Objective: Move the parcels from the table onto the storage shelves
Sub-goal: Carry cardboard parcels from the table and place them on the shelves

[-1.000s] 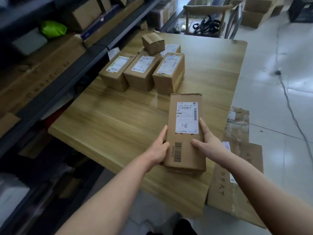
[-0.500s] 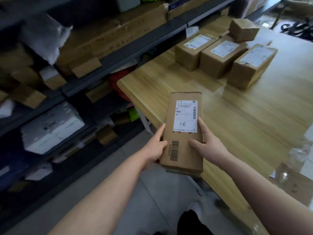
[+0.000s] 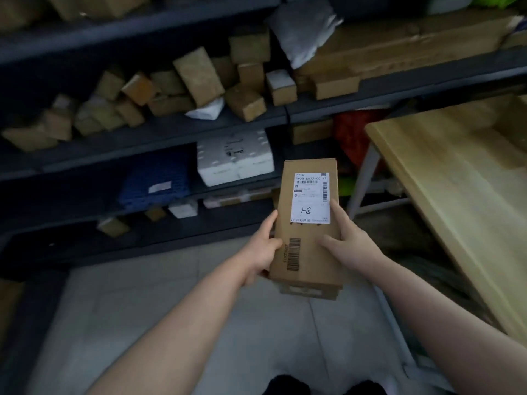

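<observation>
Over pale floor (image 3: 171,309), facing shelves (image 3: 142,135) | left hand (image 3: 261,252) and right hand (image 3: 352,246) grip parcel (image 3: 306,232) | table (image 3: 456,195) rightward

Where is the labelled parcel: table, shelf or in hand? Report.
In hand. The left hand and right hand grip the parcel over the floor, off the table.

The picture is dim, mostly on the shelves (image 3: 142,132), where the boxes (image 3: 199,75) look soft and grainy. The table (image 3: 456,195) at the right and the pale floor (image 3: 114,309) are brighter. The white label (image 3: 310,198) on the parcel (image 3: 308,252) is bright and readable. The shelf lines curve near the edges, and the forearms (image 3: 199,309) are slightly blurred.
</observation>
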`<action>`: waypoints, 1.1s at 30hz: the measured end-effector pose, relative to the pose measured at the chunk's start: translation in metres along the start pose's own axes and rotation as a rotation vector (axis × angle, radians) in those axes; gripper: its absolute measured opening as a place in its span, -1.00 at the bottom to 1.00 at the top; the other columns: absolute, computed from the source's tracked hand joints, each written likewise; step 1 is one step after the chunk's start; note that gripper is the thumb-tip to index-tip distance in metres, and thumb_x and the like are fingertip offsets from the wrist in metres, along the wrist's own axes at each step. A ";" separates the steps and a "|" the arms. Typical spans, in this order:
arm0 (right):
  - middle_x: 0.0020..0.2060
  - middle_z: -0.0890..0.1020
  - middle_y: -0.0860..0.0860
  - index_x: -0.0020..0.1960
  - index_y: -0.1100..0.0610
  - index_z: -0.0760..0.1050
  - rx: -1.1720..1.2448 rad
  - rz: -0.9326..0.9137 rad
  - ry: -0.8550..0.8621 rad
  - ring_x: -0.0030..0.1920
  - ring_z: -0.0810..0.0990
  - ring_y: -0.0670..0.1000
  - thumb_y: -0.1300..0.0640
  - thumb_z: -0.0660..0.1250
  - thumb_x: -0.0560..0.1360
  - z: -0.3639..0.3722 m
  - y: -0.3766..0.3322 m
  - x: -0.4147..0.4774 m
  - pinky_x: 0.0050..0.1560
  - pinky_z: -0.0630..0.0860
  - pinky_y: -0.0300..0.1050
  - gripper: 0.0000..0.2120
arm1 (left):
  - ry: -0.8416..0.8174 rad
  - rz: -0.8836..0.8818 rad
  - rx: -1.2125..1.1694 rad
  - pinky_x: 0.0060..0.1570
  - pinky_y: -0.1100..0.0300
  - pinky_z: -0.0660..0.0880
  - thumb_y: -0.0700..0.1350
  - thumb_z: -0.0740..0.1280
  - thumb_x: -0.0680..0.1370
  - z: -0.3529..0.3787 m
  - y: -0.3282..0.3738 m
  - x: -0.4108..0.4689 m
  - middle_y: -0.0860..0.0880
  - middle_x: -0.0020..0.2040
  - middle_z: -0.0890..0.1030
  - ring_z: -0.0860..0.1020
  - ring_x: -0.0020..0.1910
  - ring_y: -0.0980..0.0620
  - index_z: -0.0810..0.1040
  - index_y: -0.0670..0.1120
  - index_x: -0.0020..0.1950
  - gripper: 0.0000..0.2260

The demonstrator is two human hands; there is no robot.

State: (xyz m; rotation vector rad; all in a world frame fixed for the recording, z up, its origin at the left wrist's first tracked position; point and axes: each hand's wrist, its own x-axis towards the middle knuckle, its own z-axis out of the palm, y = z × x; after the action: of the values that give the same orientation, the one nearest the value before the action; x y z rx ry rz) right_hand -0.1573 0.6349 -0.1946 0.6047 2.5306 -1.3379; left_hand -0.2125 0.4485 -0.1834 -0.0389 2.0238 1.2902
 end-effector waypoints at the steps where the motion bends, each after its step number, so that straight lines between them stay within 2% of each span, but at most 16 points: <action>1: 0.41 0.37 -0.07 0.44 -0.42 -0.22 -0.016 -0.028 -0.033 0.24 0.51 0.06 -0.07 0.27 0.50 0.016 -0.015 0.005 0.21 0.50 0.10 -0.22 | 0.033 -0.013 -0.022 -0.50 0.32 0.47 -0.20 0.12 0.65 -0.019 -0.010 -0.006 0.07 0.13 0.52 0.54 -0.13 0.19 0.02 0.29 0.54 -0.42; 7: 0.45 0.32 -0.10 0.46 -0.38 -0.23 -0.129 -0.238 -0.259 0.29 0.47 0.06 -0.04 0.25 0.51 0.104 -0.093 0.027 0.25 0.47 0.11 -0.22 | 0.253 -0.078 -0.153 -0.34 0.19 0.43 -0.19 0.10 0.67 -0.110 -0.066 -0.043 0.02 0.34 0.46 0.49 -0.06 0.22 0.01 0.29 0.54 -0.44; 12: 0.45 0.32 -0.10 0.48 -0.35 -0.22 -0.237 -0.382 -0.447 0.30 0.46 0.03 -0.05 0.26 0.49 0.170 -0.149 0.043 0.27 0.44 0.04 -0.20 | 0.423 -0.175 -0.319 -0.31 0.10 0.49 -0.12 0.09 0.66 -0.161 -0.106 -0.077 0.14 0.10 0.54 0.52 -0.01 0.12 0.00 0.42 0.47 -0.45; 15: 0.45 0.33 -0.11 0.47 -0.39 -0.22 -0.261 -0.442 -0.582 0.30 0.46 0.03 -0.05 0.28 0.47 0.206 -0.182 0.053 0.28 0.42 0.04 -0.18 | 0.542 -0.232 -0.410 -0.30 0.09 0.52 -0.09 0.09 0.66 -0.183 -0.121 -0.093 0.14 0.03 0.59 0.56 -0.01 0.08 0.03 0.46 0.44 -0.47; 20: 0.42 0.37 -0.13 0.47 -0.39 -0.16 -0.276 -0.535 -0.780 0.26 0.49 0.00 -0.03 0.29 0.46 0.249 -0.231 0.067 0.26 0.45 0.08 -0.20 | 0.708 -0.306 -0.536 -0.25 0.03 0.56 -0.04 0.16 0.65 -0.212 -0.130 -0.110 0.07 0.06 0.64 0.59 0.02 0.03 0.01 0.46 0.44 -0.47; 28: 0.43 0.34 -0.13 0.48 -0.36 -0.15 -0.405 -0.723 -0.967 0.25 0.47 0.01 -0.06 0.25 0.47 0.306 -0.297 0.097 0.20 0.47 0.05 -0.23 | 0.930 -0.299 -0.717 -0.19 -0.08 0.63 -0.02 0.23 0.63 -0.244 -0.139 -0.106 0.13 -0.10 0.70 0.64 -0.03 0.05 -0.03 0.46 0.46 -0.40; 33: 0.42 0.35 -0.13 0.43 -0.43 -0.12 -0.412 -0.795 -1.068 0.28 0.44 -0.01 -0.09 0.26 0.42 0.349 -0.329 0.094 0.22 0.46 0.09 -0.24 | 1.006 -0.301 -0.772 -0.09 -0.16 0.62 -0.04 0.23 0.63 -0.273 -0.152 -0.117 0.07 -0.01 0.68 0.65 -0.02 0.01 -0.01 0.44 0.46 -0.40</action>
State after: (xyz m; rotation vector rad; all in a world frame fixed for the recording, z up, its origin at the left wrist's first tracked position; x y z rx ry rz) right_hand -0.3904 0.2054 -0.1841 -1.0251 1.9626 -0.8338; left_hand -0.2188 0.1151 -0.1685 -1.5440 1.9426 1.9751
